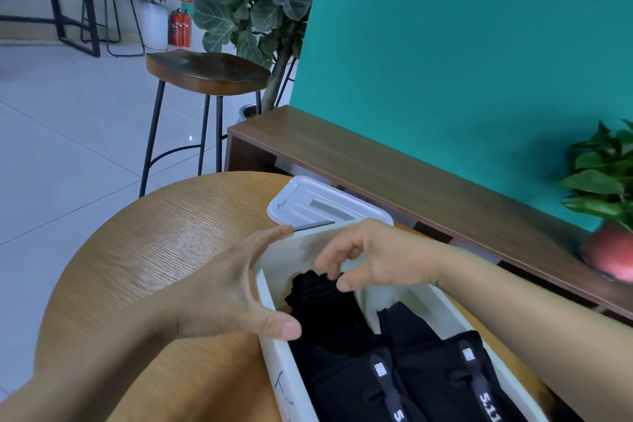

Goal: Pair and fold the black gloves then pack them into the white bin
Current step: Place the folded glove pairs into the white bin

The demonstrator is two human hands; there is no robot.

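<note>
The white bin (279, 367) stands on the round wooden table (154, 250) at the lower right. Several black gloves (404, 377) with strapped cuffs lie folded inside it. My left hand (236, 288) hovers at the bin's left rim, fingers spread and straight, thumb over the rim, holding nothing. Over the bin's far end my right hand (370, 260) has its fingers curled, thumb and fingertips just above a black glove (318, 295). I cannot tell whether they touch the fabric.
The bin's white lid (308, 202) lies flat on the table behind the bin. A low wooden shelf (411, 175) runs along the green wall. A potted plant (609, 209) sits on it at right. A bar stool (205, 72) stands beyond the table.
</note>
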